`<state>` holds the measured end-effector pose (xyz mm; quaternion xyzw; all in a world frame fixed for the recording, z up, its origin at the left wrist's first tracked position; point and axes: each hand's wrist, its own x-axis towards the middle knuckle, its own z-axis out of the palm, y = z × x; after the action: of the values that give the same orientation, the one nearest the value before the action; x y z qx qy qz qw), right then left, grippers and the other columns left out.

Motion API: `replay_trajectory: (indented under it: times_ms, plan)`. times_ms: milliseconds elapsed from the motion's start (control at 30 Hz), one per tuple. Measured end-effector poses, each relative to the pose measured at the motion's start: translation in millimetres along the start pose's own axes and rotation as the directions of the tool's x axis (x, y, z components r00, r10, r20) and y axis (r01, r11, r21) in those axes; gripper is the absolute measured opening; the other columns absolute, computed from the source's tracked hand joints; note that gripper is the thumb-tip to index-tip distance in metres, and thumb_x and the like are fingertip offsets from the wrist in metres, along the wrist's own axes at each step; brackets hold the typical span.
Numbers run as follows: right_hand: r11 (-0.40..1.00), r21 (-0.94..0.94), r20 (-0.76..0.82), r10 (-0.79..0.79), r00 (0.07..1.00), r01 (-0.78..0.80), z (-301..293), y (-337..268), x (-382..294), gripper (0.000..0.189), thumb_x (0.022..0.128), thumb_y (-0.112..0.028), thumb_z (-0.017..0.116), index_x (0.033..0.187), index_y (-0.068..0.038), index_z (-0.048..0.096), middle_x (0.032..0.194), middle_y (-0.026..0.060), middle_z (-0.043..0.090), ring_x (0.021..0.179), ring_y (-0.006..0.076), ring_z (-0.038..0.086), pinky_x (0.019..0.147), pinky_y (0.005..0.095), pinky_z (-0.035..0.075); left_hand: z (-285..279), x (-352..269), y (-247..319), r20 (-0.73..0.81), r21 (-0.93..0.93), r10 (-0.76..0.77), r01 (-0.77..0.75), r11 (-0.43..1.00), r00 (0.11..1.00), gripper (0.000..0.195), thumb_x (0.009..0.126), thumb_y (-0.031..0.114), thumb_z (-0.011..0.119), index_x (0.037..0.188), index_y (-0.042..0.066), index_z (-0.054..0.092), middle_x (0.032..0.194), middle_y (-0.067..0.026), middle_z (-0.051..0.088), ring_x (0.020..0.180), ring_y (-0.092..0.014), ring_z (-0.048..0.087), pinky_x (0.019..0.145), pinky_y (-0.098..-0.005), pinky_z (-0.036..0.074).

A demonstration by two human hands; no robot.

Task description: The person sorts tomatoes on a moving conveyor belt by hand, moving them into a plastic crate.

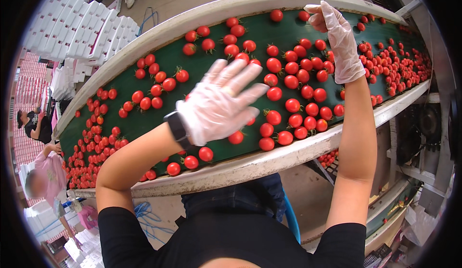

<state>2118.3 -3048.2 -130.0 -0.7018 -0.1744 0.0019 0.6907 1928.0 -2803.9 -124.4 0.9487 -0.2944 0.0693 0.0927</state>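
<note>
A green conveyor belt (231, 76) crosses the view, with many small red tomatoes (291, 81) on it, some with green stems. My left hand (222, 103), in a thin translucent glove and with a dark watch at the wrist, is spread palm down over the middle of the belt, fingers apart, slightly blurred; tomatoes lie around its fingertips. My right hand (334, 33), gloved too, is raised over the far part of the belt with its fingers bent together. One tomato (303, 15) lies beside its fingertips; whether anything is between them cannot be told.
White rails (252, 163) edge the belt. White foam boxes (72, 26) are stacked at the upper left. One person in pink (50, 177) and another in black (38, 125) are at the far left. A metal frame (415, 174) stands at the right, blue rope (146, 214) lies below.
</note>
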Motion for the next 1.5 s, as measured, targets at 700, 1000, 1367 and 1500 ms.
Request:
replay_trajectory:
  times_ms: [700, 1000, 1367, 1500]
  plan:
    - [0.988, -0.156, 0.019, -0.013, 1.000, 0.016, 15.7, -11.9, -7.1, 0.040, 0.099, -0.040, 0.050, 0.103, -0.006, 0.072, 0.080, -0.0012, 0.063, 0.081, 0.0089, 0.056, 0.085, 0.0260, 0.044, 5.0, -17.7, -91.0, 0.002, 0.205, -0.166, 0.162, 0.965, 0.986, 0.036, 0.095, 0.027, 0.053, 0.130, 0.019, 0.058, 0.150, -0.0155, 0.033, 0.137, -0.040, 0.033, 0.114, -0.0513, 0.024]
    - [0.994, -0.101, 0.047, 0.050, 0.998, -0.045, 9.5, -4.8, -6.0, 0.041, 0.098, -0.042, 0.051, 0.104, -0.006, 0.072, 0.081, -0.0023, 0.063, 0.081, 0.0082, 0.055, 0.084, 0.0250, 0.044, -11.5, -62.6, -58.5, 0.072, 0.051, -0.222, 0.219, 0.974, 0.972, 0.062, 0.085, 0.017, 0.066, 0.142, 0.013, 0.043, 0.152, -0.0131, 0.035, 0.141, -0.036, 0.029, 0.116, -0.0497, 0.020]
    - [0.997, -0.058, 0.072, 0.055, 0.996, -0.051, -0.3, 0.6, -1.6, 0.037, 0.096, -0.042, 0.057, 0.098, -0.008, 0.072, 0.076, -0.0045, 0.058, 0.077, 0.0060, 0.049, 0.079, 0.0232, 0.041, 9.9, 1.7, 3.2, -0.008, -0.151, 0.066, -0.066, 0.986, 0.998, 0.053, 0.086, 0.029, 0.064, 0.136, 0.014, 0.052, 0.144, -0.0143, 0.044, 0.136, -0.036, 0.037, 0.114, -0.0512, 0.022]
    - [0.999, -0.028, 0.088, 0.041, 0.995, -0.039, -2.0, -1.2, -4.6, 0.037, 0.096, -0.042, 0.057, 0.100, -0.009, 0.071, 0.076, -0.0051, 0.056, 0.077, 0.0060, 0.048, 0.079, 0.0228, 0.040, 29.3, 25.2, -6.4, 0.009, -0.033, 0.060, -0.060, 0.998, 0.998, 0.049, 0.090, 0.037, 0.060, 0.136, 0.020, 0.053, 0.145, -0.0103, 0.043, 0.136, -0.034, 0.036, 0.112, -0.0536, 0.025]
